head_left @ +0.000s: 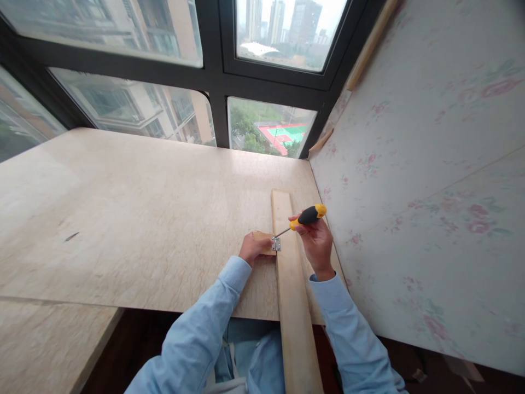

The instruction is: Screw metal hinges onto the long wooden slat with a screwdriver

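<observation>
Our left hand [251, 247] grips the short block [262, 236] from the side, its thumb close beside the small metal hinge [276, 244]. That hinge lies over the seam between the block and the long plank [296, 298]. Our right hand [319, 245] is closed around the lower handle of the screwdriver [308, 215], whose tip reaches the upper corner of the hinge on the block's side; whether it sits in a screw head is too small to tell. The handle leans toward the wall [426, 169].

To do this well, we should stand the shaft squarer to the hinge, press along it and turn in short, even strokes, so the tip is less likely to skid toward our thumb. The block should be held snug against the plank's edge.

The plank lies on a pale, veined ledge [143, 219], its near end running past the edge toward us, so it might shift under pressure. Off to the left is a small dark sliver or mark [71, 236]. Ahead, a dark-framed window [215, 76] overlooks buildings [110, 101] and a sports court [291, 133]; the wall on our right has flowered paper.
</observation>
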`<state>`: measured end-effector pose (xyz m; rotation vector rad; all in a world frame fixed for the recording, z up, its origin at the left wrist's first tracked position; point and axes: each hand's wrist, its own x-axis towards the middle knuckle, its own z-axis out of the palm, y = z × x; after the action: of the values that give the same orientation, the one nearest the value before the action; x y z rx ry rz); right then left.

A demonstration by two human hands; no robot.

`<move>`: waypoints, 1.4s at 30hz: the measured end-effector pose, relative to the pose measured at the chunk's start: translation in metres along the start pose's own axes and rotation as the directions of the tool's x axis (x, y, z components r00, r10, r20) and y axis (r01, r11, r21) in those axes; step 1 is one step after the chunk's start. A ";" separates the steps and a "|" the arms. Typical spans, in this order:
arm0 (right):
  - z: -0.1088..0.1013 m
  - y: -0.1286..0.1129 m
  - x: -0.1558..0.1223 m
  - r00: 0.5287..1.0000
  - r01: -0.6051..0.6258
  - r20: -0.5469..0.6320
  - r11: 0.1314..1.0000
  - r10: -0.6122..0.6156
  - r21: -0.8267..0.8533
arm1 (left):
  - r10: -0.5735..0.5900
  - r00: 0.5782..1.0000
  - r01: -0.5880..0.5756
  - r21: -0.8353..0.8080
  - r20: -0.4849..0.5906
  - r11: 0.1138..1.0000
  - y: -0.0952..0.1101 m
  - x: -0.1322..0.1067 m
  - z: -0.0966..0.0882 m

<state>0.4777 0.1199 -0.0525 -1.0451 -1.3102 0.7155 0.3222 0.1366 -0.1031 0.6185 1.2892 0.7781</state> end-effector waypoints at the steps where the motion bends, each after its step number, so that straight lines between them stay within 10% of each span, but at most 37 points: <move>1: 0.001 0.000 -0.001 1.000 -0.008 0.006 1.000 0.008 0.009 | 0.002 1.000 -0.002 -0.001 0.002 1.000 0.000 0.000 0.000; 13: 0.002 0.008 0.003 0.998 0.058 0.002 0.949 -0.061 -0.311 | 0.000 1.000 0.000 -0.012 -0.015 1.000 0.001 -0.003 0.001; 21: -0.007 -0.010 -0.005 0.945 -0.172 0.278 0.985 0.172 -0.023 | 0.021 1.000 -0.021 -0.028 -0.006 0.999 -0.002 -0.001 0.001; 31: -0.002 -0.017 0.007 0.978 -0.185 -0.189 0.806 0.093 -0.563 | -0.014 1.000 0.015 0.046 -0.017 0.999 -0.002 -0.002 0.002; 42: -0.011 -0.031 0.001 0.907 -0.349 0.224 0.934 0.356 -0.073 | -0.031 0.999 0.031 0.050 -0.011 0.998 0.000 -0.001 0.002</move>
<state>0.4849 0.1061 -0.0232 -1.2703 -1.3480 1.1237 0.3242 0.1358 -0.1026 0.6340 1.3276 0.7263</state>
